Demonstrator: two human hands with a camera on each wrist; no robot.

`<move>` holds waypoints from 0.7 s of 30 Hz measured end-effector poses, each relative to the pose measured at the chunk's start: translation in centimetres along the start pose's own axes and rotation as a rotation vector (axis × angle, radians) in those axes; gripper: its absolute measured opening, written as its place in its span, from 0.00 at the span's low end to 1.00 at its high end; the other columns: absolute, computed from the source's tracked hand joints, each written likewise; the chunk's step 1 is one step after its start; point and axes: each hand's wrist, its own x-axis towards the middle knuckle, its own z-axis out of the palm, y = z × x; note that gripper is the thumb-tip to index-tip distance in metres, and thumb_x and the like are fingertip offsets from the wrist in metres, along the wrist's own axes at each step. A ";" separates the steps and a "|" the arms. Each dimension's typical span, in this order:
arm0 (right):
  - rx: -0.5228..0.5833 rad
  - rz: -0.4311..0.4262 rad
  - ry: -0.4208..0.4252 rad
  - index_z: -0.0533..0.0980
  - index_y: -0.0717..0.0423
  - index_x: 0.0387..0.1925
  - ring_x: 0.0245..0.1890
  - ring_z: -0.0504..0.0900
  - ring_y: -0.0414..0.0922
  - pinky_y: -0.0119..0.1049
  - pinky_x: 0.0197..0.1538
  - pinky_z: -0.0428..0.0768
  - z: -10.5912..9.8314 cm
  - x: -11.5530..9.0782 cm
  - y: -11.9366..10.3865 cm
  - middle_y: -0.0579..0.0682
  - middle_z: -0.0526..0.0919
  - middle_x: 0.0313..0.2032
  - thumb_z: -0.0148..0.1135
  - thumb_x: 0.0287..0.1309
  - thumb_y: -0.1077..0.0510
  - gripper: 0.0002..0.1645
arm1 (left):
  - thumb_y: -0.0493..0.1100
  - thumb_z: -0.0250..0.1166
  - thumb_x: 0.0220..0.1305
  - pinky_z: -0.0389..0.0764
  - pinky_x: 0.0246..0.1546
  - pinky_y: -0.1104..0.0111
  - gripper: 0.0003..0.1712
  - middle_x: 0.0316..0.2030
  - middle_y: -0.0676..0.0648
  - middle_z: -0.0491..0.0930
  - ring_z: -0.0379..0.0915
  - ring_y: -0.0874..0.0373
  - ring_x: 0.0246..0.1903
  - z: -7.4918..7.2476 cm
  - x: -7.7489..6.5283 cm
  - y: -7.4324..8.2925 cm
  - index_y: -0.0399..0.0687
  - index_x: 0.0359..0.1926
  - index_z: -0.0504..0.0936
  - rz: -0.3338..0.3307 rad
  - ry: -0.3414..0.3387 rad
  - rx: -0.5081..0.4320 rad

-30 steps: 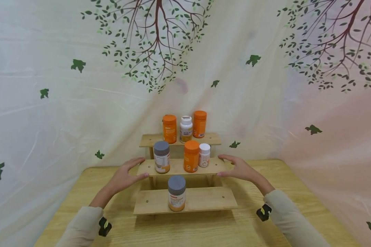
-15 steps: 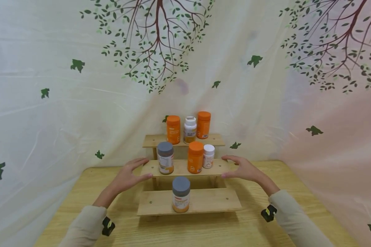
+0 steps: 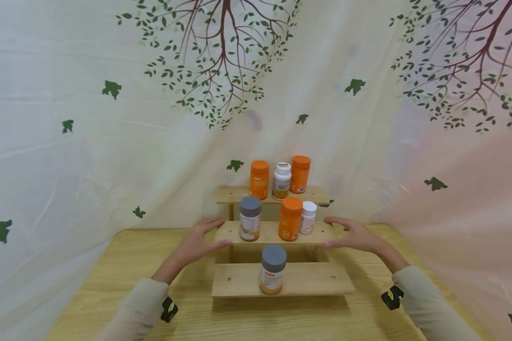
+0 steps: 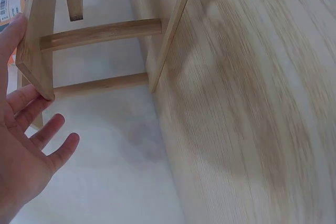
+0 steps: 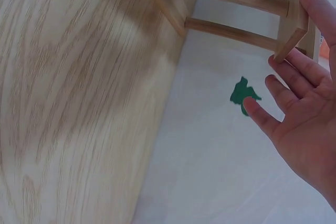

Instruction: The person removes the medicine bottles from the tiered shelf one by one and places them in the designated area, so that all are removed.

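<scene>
A three-step wooden display rack (image 3: 234, 233) stands on the table. My left hand (image 3: 195, 244) grips the left end of its middle step, thumb at the front edge and fingers at the back. Likewise, my right hand (image 3: 360, 237) holds the opposite end. In both wrist views the fingertips touch the board's end, while other fingers stay spread. On the middle step stand a grey-lidded bottle (image 3: 250, 220), an orange bottle (image 3: 290, 220) and a small white bottle (image 3: 308, 219). Another grey-lidded bottle (image 3: 273, 270) is on the lowest step.
Along the top step are a left orange bottle (image 3: 259, 181), a white bottle with a yellowish label (image 3: 281, 182) and a right orange bottle (image 3: 300, 175). The wooden table (image 3: 145, 265) meets a pale curtain (image 3: 162, 156) printed with branches and leaves behind the rack.
The rack, with all its bottles, has slid to the right across the table. Both hands have moved along with it, keeping hold of the middle step's ends.
</scene>
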 end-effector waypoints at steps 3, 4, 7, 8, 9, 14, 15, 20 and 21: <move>-0.009 -0.009 -0.005 0.67 0.61 0.72 0.72 0.63 0.70 0.74 0.66 0.64 -0.7 -0.8 0.7 0.64 0.71 0.70 0.75 0.56 0.45 0.48 | 0.60 0.76 0.57 0.73 0.66 0.42 0.41 0.67 0.37 0.76 0.69 0.37 0.67 0.7 0.5 0.9 0.45 0.67 0.78 0.029 -0.003 0.002; -0.010 -0.010 -0.007 0.67 0.61 0.72 0.72 0.63 0.70 0.74 0.66 0.64 -1.0 -1.0 0.9 0.65 0.71 0.70 0.75 0.57 0.45 0.48 | 0.59 0.75 0.57 0.73 0.66 0.42 0.41 0.66 0.37 0.76 0.70 0.37 0.67 1.0 0.7 1.1 0.44 0.67 0.78 0.041 -0.003 0.005; -0.015 -0.006 -0.018 0.66 0.63 0.72 0.71 0.62 0.72 0.76 0.64 0.64 -1.7 -1.8 1.4 0.66 0.70 0.70 0.74 0.58 0.46 0.47 | 0.59 0.76 0.56 0.73 0.66 0.43 0.41 0.66 0.37 0.77 0.71 0.37 0.66 1.8 1.3 1.8 0.43 0.66 0.79 0.065 0.000 0.011; -0.017 0.002 -0.020 0.66 0.62 0.72 0.71 0.62 0.73 0.76 0.64 0.65 -1.9 -2.0 1.5 0.66 0.70 0.71 0.74 0.58 0.46 0.47 | 0.59 0.76 0.56 0.73 0.66 0.44 0.41 0.65 0.38 0.77 0.72 0.38 0.66 2.0 1.4 2.1 0.43 0.66 0.79 0.071 0.002 0.019; -0.025 0.012 -0.024 0.66 0.62 0.72 0.71 0.63 0.74 0.76 0.63 0.66 -2.2 -2.3 1.7 0.67 0.69 0.71 0.74 0.58 0.46 0.48 | 0.60 0.76 0.56 0.73 0.66 0.44 0.41 0.65 0.38 0.78 0.73 0.38 0.65 2.3 1.6 2.3 0.43 0.66 0.79 0.075 0.003 0.024; -0.099 0.058 -0.031 0.66 0.58 0.73 0.66 0.68 0.76 0.74 0.58 0.72 -3.5 -3.3 2.4 0.67 0.68 0.72 0.72 0.58 0.41 0.49 | 0.61 0.75 0.55 0.74 0.66 0.46 0.43 0.65 0.40 0.78 0.73 0.41 0.66 3.6 2.3 3.6 0.43 0.66 0.79 0.059 -0.001 0.023; -0.110 0.058 -0.031 0.66 0.59 0.73 0.66 0.68 0.76 0.74 0.58 0.73 -3.7 -3.4 2.6 0.68 0.67 0.72 0.72 0.58 0.41 0.49 | 0.62 0.75 0.55 0.74 0.67 0.46 0.43 0.65 0.40 0.78 0.73 0.41 0.66 3.8 2.4 3.8 0.43 0.66 0.79 0.055 -0.003 0.019; -0.103 0.049 -0.030 0.65 0.62 0.74 0.68 0.65 0.76 0.75 0.60 0.70 -4.5 -4.0 3.4 0.69 0.66 0.72 0.72 0.59 0.43 0.49 | 0.62 0.75 0.55 0.73 0.67 0.46 0.43 0.66 0.40 0.76 0.71 0.40 0.67 4.8 3.0 4.9 0.43 0.66 0.79 0.041 -0.016 0.017; -0.098 0.052 -0.034 0.64 0.62 0.74 0.69 0.64 0.76 0.75 0.60 0.69 -4.6 -4.1 3.6 0.69 0.66 0.72 0.72 0.59 0.43 0.49 | 0.62 0.75 0.56 0.73 0.67 0.46 0.43 0.66 0.39 0.76 0.71 0.39 0.67 4.9 3.0 5.1 0.42 0.66 0.78 0.045 -0.016 0.016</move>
